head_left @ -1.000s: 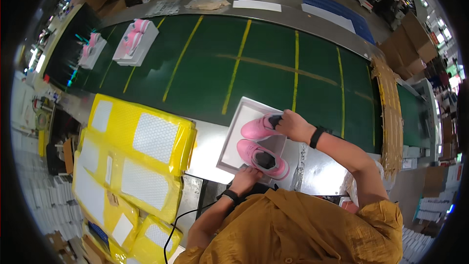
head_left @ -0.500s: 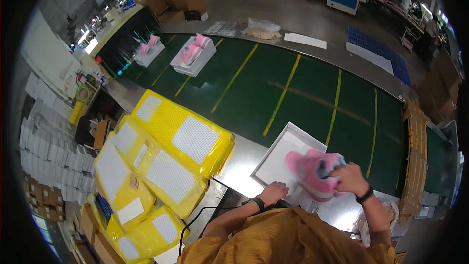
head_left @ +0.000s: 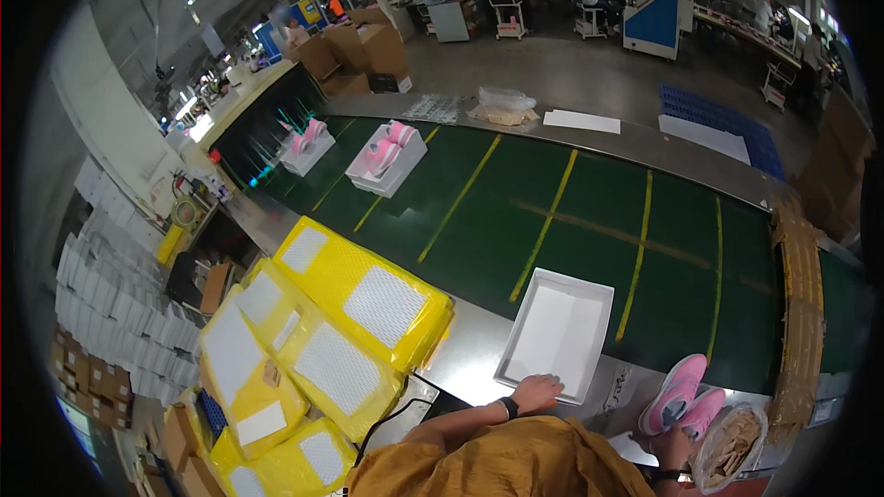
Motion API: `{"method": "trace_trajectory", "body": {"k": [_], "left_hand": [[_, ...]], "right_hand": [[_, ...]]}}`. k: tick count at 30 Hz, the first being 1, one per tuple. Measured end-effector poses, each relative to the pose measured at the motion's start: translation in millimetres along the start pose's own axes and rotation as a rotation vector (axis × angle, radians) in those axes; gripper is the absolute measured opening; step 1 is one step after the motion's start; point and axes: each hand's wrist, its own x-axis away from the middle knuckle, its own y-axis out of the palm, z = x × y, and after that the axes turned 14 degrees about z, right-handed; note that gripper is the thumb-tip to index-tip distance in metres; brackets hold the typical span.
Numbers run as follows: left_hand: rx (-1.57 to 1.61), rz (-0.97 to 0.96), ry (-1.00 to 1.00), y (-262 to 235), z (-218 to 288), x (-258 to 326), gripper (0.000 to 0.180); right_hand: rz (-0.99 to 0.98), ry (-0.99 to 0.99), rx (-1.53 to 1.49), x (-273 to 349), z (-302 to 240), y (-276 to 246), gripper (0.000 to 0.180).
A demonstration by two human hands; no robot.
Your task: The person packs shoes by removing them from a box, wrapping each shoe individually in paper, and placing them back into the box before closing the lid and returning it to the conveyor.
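A shallow white box tray (head_left: 559,331) with bare white inside lies on the metal edge and the green belt before me. My left hand (head_left: 536,393) rests at its near rim, fingers stretched out over the edge. To the right, a pair of pink sneakers with grey parts sits side by side on the metal: one sneaker (head_left: 674,394) on the left, the other sneaker (head_left: 703,412) beside it. My right hand (head_left: 672,446) is closed at the near end of the right sneaker; its fingertips are partly hidden.
A plastic bag of brown pieces (head_left: 732,446) stands right of the sneakers. Yellow-wrapped packs (head_left: 359,285) pile up at the left. Farther along the green belt (head_left: 479,221) are two white boxes holding pink shoes, the nearer box (head_left: 391,170) bigger in view. Cardboard (head_left: 797,313) edges the right end.
My right hand has carried the pink sneakers from above the white box down to the metal at the right. The box has turned more upright in view; my left hand stays at its near rim.
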Motion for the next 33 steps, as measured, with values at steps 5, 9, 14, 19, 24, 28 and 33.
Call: {"method": "trace_trajectory", "body": {"k": [5, 9, 14, 19, 24, 28, 33], "left_hand": [[0.225, 0.183, 0.128, -28.9, 16.6, -15.2, 0.024], [0.293, 0.253, 0.186, -34.0, 33.8, -21.6, 0.015], [0.428, 0.312, 0.02, -46.1, 38.2, -11.7, 0.011], [0.653, 0.399, -0.036, -119.9, 42.7, -3.9, 0.016], [0.417, 0.418, 0.042, -181.2, 17.8, 17.7, 0.011], [0.149, 0.34, 0.04, -113.6, -15.6, 50.9, 0.016], [0.045, 0.32, -0.115, -31.3, -22.3, 79.7, 0.024]], "right_hand": [[0.134, -0.449, -0.677, 24.8, -89.2, -31.2, 0.094], [-0.537, -0.201, -1.144, 20.8, -152.4, 1.3, 0.106], [-0.838, -0.026, -1.411, 16.3, -159.4, 30.0, 0.118], [-0.544, -0.183, -1.262, 9.4, -105.3, 124.5, 0.115], [-0.702, 0.031, -1.264, 4.8, -96.8, 39.3, 0.126], [-0.509, -0.244, -1.019, 3.7, -54.2, 56.9, 0.122], [-0.568, -0.412, -0.409, -8.0, -56.2, 26.8, 0.102]]}}
